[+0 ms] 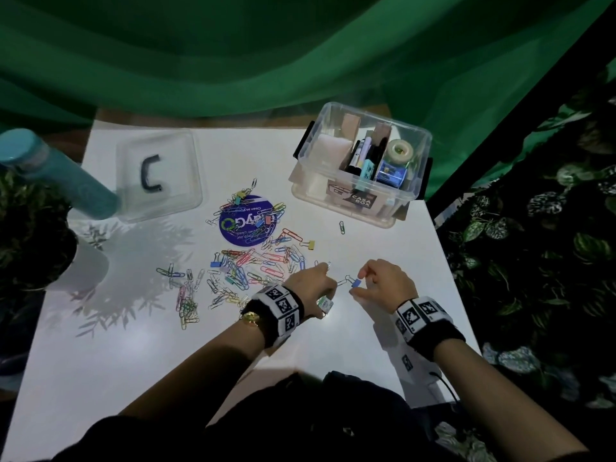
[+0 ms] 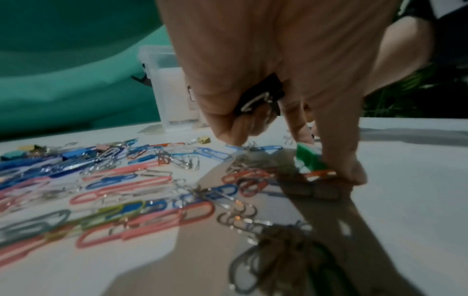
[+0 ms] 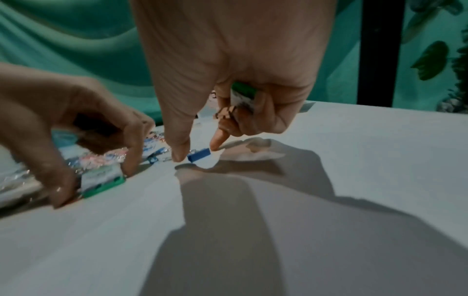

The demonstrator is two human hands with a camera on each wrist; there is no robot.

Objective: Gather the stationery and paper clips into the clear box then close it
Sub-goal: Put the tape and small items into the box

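On table nr clips, R hand (image 1: 383,281) pinches blue binder clip (image 1: 355,283), wire handle pointing L; L hand (image 1: 311,283) clutches clips.

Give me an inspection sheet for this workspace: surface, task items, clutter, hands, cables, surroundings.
Surface: white table, glossy, strongly shadowed.
Job's things: clear box open at far right, already holding tape and pens; its lid lies flat at far left; paper clips and small binder clips scattered mid-table.
Clutter: round blue sticker under some clips; teal bottle and a potted plant at the left edge.
Hands: left hand holds a black binder clip in its curled fingers, fingertips down among the clips; right hand has a pinch grip on a blue binder clip, a small green-edged item tucked in its palm.
Cables: black cable at the near right edge.
Surroundings: green cloth behind; leaf-patterned fabric on the right.
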